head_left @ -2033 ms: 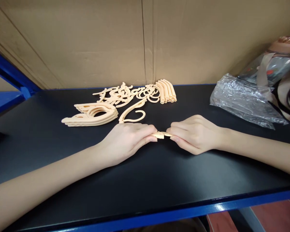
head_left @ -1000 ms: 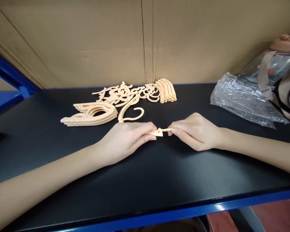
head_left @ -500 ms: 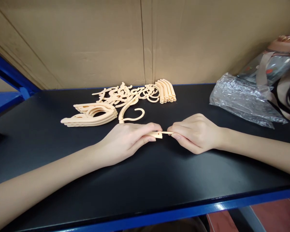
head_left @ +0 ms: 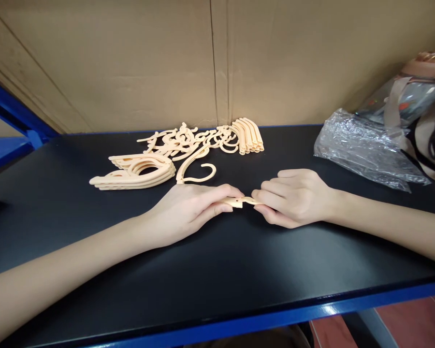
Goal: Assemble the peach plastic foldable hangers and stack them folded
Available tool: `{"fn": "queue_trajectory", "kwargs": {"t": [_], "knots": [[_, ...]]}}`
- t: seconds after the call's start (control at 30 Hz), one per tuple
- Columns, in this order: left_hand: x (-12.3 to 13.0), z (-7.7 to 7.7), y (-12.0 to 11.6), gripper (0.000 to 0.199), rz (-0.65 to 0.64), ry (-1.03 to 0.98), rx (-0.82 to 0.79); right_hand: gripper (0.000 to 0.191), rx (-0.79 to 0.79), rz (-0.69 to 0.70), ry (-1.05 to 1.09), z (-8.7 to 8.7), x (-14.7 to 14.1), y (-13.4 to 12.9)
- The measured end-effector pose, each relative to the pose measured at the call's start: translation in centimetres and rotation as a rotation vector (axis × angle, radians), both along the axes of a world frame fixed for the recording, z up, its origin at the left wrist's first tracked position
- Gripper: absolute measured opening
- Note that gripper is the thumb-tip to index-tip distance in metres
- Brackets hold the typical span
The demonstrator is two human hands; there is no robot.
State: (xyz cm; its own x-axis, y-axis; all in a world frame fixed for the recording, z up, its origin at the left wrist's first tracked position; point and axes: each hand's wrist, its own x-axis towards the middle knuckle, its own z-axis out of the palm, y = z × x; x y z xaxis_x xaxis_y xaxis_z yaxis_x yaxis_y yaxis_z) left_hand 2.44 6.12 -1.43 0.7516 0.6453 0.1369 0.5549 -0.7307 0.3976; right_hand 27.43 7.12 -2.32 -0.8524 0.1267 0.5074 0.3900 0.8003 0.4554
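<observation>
My left hand (head_left: 190, 212) pinches a cream plastic hanger arm (head_left: 235, 202), whose end with a small hole sticks out past the fingertips. From the right, my right hand (head_left: 293, 198) grips a thin curved cream piece (head_left: 250, 200) between thumb and fingers. The two pieces meet in the gap between my hands, low over the black table. Just behind my left hand lies a hanger part with a hook (head_left: 207, 174), its lower end partly hidden by that hand.
Stacked hanger pieces (head_left: 134, 180) lie left, loose hooks (head_left: 181, 142) at the back, and a bundle of arms (head_left: 248, 136) beside them. Crumpled clear plastic (head_left: 362, 147) and a strapped bottle (head_left: 406, 104) stand right. Cardboard (head_left: 141, 63) backs the table (head_left: 203, 285).
My right hand has turned slightly, its fingers now more spread above the grip, and the thin piece shows a curved side instead of a straight edge. My left hand has barely moved.
</observation>
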Motion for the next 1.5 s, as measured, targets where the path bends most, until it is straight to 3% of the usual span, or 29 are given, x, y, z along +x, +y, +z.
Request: {"fn": "queue_trajectory", "kwargs": {"t": [0.23,0.4,0.63,1.17,1.5], "knots": [[0.02,0.01,0.15,0.031,0.038,0.005,-0.005,0.037,-0.359,-0.062,0.050,-0.19,0.20,0.04],[-0.04,0.05,0.10,0.031,0.031,0.019,-0.002,0.037,-0.443,-0.049,0.062,-0.37,0.36,0.07],[-0.12,0.02,0.19,0.031,0.027,-0.016,-0.023,0.041,-0.773,-0.070,0.130,-0.29,0.51,0.05],[-0.04,0.06,-0.01,0.024,-0.008,0.026,0.013,0.038,-0.302,-0.037,0.010,-0.06,-0.22,-0.60],[0.12,0.46,0.03,0.024,0.013,0.023,-0.075,0.032,-0.021,-0.029,0.015,0.01,-0.38,-0.62]]}}
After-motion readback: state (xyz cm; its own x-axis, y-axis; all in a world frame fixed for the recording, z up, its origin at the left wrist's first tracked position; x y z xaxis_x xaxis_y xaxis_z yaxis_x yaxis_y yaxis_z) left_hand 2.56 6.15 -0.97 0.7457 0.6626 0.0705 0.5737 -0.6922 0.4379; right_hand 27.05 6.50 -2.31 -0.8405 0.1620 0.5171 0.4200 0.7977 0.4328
